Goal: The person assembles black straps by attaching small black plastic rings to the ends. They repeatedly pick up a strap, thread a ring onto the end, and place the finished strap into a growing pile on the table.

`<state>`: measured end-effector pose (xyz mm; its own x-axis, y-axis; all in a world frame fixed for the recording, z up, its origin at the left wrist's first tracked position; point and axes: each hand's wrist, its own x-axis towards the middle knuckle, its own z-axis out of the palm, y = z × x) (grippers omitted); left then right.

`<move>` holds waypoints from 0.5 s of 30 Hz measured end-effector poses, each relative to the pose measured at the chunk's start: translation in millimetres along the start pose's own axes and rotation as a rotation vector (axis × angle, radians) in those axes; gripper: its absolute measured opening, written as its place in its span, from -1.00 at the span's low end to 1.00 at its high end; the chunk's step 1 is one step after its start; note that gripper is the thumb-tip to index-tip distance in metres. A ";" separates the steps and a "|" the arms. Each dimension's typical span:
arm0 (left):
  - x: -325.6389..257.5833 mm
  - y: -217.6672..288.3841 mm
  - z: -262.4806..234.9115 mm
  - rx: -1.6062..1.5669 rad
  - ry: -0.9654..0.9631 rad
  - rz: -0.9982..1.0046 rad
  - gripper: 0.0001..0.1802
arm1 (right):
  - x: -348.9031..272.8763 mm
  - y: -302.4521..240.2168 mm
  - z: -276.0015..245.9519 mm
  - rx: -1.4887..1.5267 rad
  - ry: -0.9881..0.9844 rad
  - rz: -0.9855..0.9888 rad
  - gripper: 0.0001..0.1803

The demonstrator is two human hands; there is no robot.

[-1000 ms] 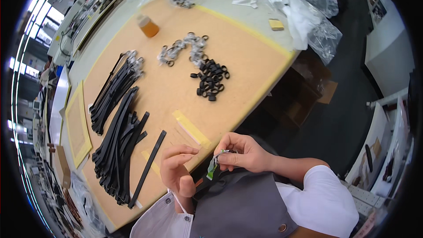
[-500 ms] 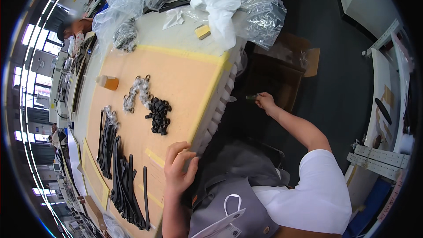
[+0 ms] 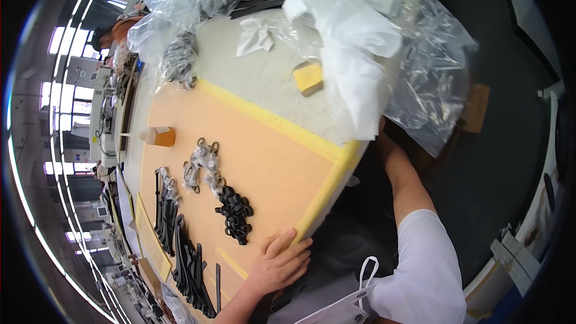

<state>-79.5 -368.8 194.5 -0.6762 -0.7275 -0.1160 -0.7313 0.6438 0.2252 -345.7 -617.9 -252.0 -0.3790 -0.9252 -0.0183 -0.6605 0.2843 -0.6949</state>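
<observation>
My left hand [image 3: 281, 263] lies over the near edge of the work table [image 3: 264, 138], fingers stretched out and holding nothing. Beyond it is a heap of small black loops [image 3: 234, 213], next to metal rings in clear wrapping [image 3: 204, 165]. Black straps [image 3: 189, 267] lie in a bunch to the left of this hand. My right forearm [image 3: 403, 171] reaches down past the table's right side. The right hand itself is hidden behind white sheeting [image 3: 354, 54] and a clear plastic bag [image 3: 432, 72] that hang over the corner, so its fingers do not show.
A bottle of amber liquid [image 3: 161, 137] lies or stands near the far edge. A yellow block [image 3: 308, 78] and a crumpled white cloth [image 3: 255, 37] are on the grey surface. Part of a cardboard box [image 3: 475, 108] shows below the bag. Another person [image 3: 117, 33] is at the far left.
My view has shifted toward the table's corner. The left hand has come down onto the edge. The right hand, earlier pinching a small clear greenish piece, has gone out of sight behind the sheeting.
</observation>
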 end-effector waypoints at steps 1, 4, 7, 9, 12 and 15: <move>-1.4 -1.1 -2.5 0.036 -0.021 0.012 -0.71 | 0.5 -1.9 5.1 -0.027 -0.013 -0.002 -0.63; -2.5 -4.7 -7.6 0.025 -0.067 0.027 -0.76 | 1.9 -1.3 12.1 -0.098 -0.039 0.015 -0.62; -9.1 -3.5 -11.9 0.096 -0.134 0.068 -0.68 | -2.8 0.3 13.8 -0.168 -0.083 0.019 -0.61; -2.5 -13.2 -11.5 0.001 -0.127 0.089 -0.66 | -1.7 14.3 8.1 -0.224 -0.081 0.053 -0.60; -3.5 -16.9 -11.8 -0.153 -0.181 0.032 -0.60 | -4.5 21.7 11.2 -0.256 -0.119 0.040 -0.59; -27.9 -16.7 13.2 -0.317 -0.250 -0.057 -0.50 | 1.0 30.1 5.0 -0.309 -0.130 0.058 -0.58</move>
<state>-49.6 -356.1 181.2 -0.6647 -0.6549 -0.3595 -0.7310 0.4707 0.4942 -362.7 -611.6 -276.6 -0.3491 -0.9238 -0.1571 -0.8129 0.3819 -0.4397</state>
